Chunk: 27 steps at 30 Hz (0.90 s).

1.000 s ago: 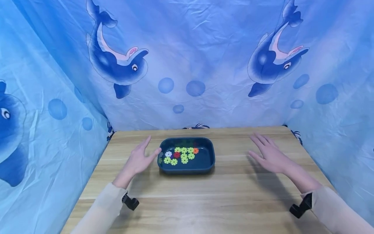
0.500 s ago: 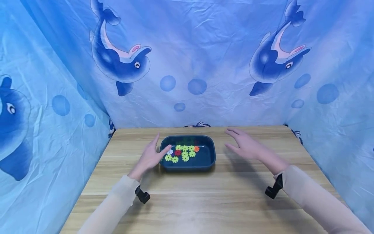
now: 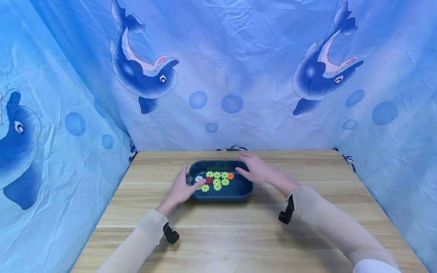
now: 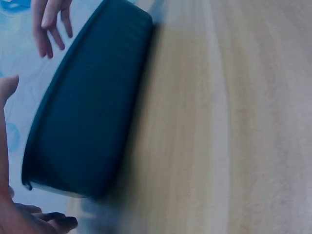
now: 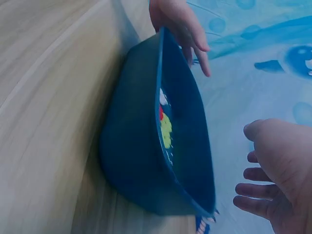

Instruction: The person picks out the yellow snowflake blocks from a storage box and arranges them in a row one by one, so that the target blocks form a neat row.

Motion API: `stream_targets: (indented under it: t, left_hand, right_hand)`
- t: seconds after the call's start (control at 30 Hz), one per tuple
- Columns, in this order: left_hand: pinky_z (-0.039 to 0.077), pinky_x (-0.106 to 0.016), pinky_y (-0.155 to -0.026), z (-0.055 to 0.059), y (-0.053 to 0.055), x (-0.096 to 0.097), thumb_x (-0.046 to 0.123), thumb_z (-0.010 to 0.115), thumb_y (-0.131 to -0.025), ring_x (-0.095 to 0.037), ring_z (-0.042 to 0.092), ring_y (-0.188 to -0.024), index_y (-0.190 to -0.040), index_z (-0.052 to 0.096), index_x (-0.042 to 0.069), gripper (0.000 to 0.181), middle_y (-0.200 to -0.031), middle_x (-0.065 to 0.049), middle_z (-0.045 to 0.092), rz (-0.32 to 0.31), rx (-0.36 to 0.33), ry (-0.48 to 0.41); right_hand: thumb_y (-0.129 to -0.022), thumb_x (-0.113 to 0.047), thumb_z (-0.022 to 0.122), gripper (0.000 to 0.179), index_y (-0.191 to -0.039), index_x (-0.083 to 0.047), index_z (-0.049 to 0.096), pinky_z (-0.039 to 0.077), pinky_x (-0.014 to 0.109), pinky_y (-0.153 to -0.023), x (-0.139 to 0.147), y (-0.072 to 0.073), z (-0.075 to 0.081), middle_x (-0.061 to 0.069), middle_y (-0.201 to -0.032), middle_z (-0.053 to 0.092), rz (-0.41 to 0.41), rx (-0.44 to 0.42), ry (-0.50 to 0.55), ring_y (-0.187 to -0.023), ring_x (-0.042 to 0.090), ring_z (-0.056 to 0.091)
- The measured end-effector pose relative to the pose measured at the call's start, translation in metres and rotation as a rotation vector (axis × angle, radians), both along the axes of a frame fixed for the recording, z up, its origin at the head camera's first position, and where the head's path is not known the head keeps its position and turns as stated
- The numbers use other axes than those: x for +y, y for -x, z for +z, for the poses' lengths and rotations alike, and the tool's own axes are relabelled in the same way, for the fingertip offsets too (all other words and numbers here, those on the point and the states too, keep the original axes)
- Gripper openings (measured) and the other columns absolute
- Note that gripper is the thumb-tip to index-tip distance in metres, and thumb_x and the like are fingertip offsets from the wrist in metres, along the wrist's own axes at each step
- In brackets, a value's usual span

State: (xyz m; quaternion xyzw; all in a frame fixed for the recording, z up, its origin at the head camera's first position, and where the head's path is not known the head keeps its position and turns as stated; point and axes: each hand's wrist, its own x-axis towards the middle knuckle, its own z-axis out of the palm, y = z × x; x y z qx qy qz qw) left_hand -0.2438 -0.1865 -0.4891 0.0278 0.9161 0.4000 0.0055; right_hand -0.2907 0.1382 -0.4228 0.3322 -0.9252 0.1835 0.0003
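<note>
A dark teal rectangular tub [image 3: 222, 198] stands on the table, holding several snowflake-shaped plastic discs. Most discs [image 3: 217, 182] are yellow-green; a red disc [image 3: 209, 180], a white disc [image 3: 198, 178] and an orange disc [image 3: 230, 176] lie among them. At the tub's left end is my left hand [image 3: 180, 189], its thumb reaching over the rim and its fingers extended along the outside. My right hand [image 3: 257, 170] hovers at the far right corner with the thumb spread from the fingers. The right wrist view shows that right hand [image 5: 280, 175] apart from the tub wall [image 5: 131, 141], holding nothing.
The wooden table [image 3: 218, 235] runs out in front and to both sides of the tub. Behind it hangs a blue curtain [image 3: 266, 129] printed with dolphins, and more of it closes off both sides. Black wrist cameras sit at both cuffs.
My right hand has swept left from the table's right side to the tub's right end. My left hand has moved slightly right, its thumb now over the tub. The tub stays put.
</note>
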Motion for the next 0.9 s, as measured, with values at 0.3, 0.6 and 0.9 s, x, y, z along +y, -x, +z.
stream_targets:
  t: [0.3, 0.6, 0.9]
  left_hand:
    - [0.029, -0.068, -0.128, -0.014, -0.001, 0.007, 0.063, 0.094, -0.069, -0.043, 0.023, -0.163, -0.173, 0.002, 0.017, 0.146, -0.178, -0.018, 0.018, -0.043, 0.007, 0.017]
    - [0.031, -0.064, -0.128, -0.016, 0.001, 0.009, 0.056, 0.1, -0.063, -0.042, 0.027, -0.162, -0.173, 0.003, 0.018, 0.151, -0.177, -0.016, 0.022, -0.07, 0.026, -0.027]
    - [0.032, -0.064, -0.128, -0.017, -0.001, 0.009, 0.053, 0.101, -0.064, -0.04, 0.027, -0.162, -0.173, 0.004, 0.019, 0.15, -0.177, -0.014, 0.022, -0.047, 0.017, -0.036]
  right_hand:
    - [-0.105, -0.018, 0.067, 0.036, -0.136, 0.002, 0.068, 0.061, 0.047, -0.102, -0.034, 0.013, -0.025, 0.019, -0.132, 0.073, 0.086, -0.022, -0.021, -0.115, 0.032, 0.073]
    - [-0.101, -0.015, 0.073, 0.032, -0.129, -0.001, 0.073, 0.061, 0.046, -0.1, -0.053, 0.013, -0.044, 0.017, -0.126, 0.075, 0.06, -0.117, -0.079, -0.115, 0.029, 0.072]
    - [-0.095, -0.019, 0.082, 0.025, -0.116, -0.006, 0.08, 0.062, 0.039, -0.095, -0.068, 0.018, -0.061, 0.012, -0.114, 0.076, 0.014, -0.07, -0.164, -0.106, 0.022, 0.071]
